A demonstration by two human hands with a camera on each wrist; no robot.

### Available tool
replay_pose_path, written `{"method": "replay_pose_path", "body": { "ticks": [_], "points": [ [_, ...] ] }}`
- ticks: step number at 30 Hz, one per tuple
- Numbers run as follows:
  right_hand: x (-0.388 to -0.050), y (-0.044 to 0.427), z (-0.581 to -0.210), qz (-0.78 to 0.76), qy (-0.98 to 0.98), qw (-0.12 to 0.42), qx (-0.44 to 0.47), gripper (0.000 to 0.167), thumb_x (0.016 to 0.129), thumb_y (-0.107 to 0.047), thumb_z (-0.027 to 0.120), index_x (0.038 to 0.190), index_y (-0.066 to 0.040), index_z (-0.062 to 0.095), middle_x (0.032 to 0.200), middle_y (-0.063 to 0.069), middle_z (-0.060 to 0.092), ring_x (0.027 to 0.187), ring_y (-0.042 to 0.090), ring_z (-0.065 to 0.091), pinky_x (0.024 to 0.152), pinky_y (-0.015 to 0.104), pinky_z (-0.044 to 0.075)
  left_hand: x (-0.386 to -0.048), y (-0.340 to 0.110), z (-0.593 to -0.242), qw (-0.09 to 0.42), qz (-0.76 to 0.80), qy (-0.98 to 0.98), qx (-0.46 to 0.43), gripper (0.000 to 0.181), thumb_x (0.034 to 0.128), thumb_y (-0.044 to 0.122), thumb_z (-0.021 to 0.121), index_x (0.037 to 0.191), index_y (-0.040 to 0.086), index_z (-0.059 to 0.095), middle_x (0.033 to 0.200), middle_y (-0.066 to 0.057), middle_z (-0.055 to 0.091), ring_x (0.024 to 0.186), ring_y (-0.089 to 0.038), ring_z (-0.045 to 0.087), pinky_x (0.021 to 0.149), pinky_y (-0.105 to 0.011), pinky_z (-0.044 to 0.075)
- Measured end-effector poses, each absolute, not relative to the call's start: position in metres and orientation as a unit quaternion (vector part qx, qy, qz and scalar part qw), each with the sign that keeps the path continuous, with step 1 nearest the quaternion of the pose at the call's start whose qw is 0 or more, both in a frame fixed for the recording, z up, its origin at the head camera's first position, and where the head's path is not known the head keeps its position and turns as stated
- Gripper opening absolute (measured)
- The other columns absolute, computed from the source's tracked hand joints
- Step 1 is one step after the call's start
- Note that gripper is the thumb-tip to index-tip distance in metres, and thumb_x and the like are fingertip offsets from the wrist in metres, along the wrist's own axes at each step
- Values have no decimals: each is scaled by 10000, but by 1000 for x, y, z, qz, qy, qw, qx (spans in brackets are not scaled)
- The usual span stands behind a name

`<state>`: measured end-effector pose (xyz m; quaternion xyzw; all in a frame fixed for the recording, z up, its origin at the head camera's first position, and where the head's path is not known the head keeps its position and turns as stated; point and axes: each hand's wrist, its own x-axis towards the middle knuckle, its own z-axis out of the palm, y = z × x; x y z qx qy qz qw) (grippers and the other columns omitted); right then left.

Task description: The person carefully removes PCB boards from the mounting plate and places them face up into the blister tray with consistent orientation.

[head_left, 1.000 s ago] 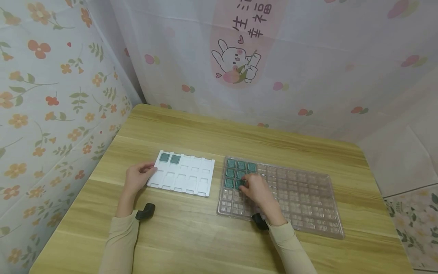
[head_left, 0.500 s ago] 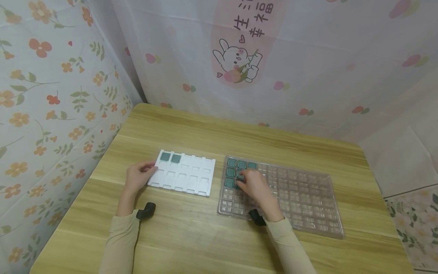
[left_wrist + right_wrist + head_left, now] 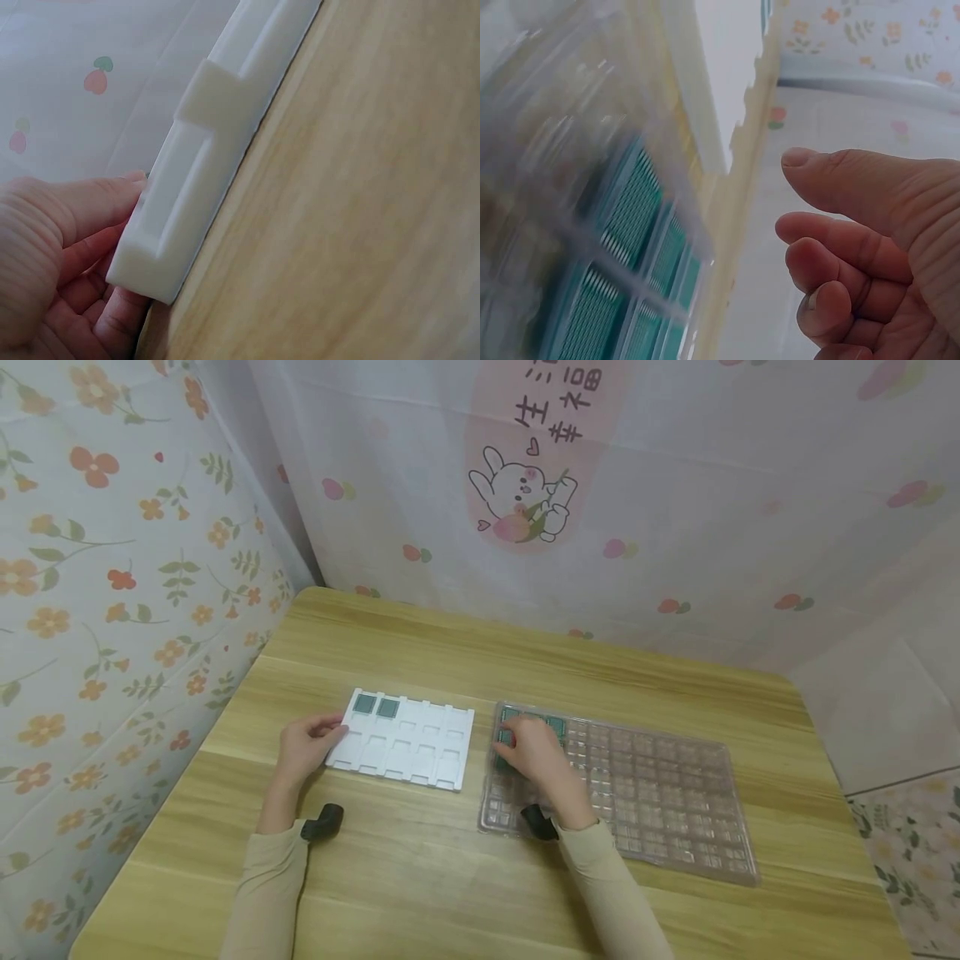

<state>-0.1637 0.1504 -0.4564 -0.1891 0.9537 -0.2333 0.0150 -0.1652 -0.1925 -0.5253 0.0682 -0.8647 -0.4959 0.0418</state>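
My left hand (image 3: 303, 747) holds the left edge of a white plastic tray (image 3: 397, 749). In the left wrist view its thumb lies against the tray's side and other fingers reach under the corner. Two square green chip-like pieces (image 3: 364, 703) sit in the tray's back-left pockets. Over the left part of a clear plastic tray (image 3: 660, 793) hovers my right hand (image 3: 534, 750), which hides some of the green pieces there. In the right wrist view its thumb and loosely bent fingers stand apart, nothing visible between them, beside the ridged green pieces (image 3: 634, 202).
Both trays lie on a wooden table (image 3: 420, 877), a narrow strip of wood between them. A floral curtain (image 3: 135, 568) hangs at the left and a printed cloth (image 3: 390, 468) behind the table. Each wrist wears a black device (image 3: 324, 822).
My right hand has moved left and slightly back over the clear tray, away from the green piece that its fingers were at. The left hand has stayed on the white tray.
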Motion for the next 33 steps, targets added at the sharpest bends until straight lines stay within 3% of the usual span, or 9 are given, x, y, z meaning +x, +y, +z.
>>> {"method": "replay_pose_path", "body": {
  "ticks": [9,17,33],
  "points": [
    [-175,127,-453,-245,948,-8,-204,243,794,-68,722,994,64,680,596,-6,481,470,73,375,463,195,355,-165,-193,-526,41,-495,-865,71,252,853,82,672,1060,-60,670,929,-202,671,764,-132,560,637,-121,413],
    [-181,111,-447,-253,947,28,-194,286,826,-132,713,1040,52,672,587,-1,489,467,80,369,462,209,327,-166,-191,-527,50,-498,-863,66,239,843,66,678,1043,-64,676,907,-202,673,738,-119,560,626,-118,417],
    [-189,83,-448,-235,949,46,-206,284,836,-165,710,1057,13,681,672,45,590,538,111,448,492,209,357,-166,-192,-529,55,-490,-868,63,234,841,62,682,1041,-60,678,906,-200,676,740,-132,566,628,-123,415]
  ]
}}
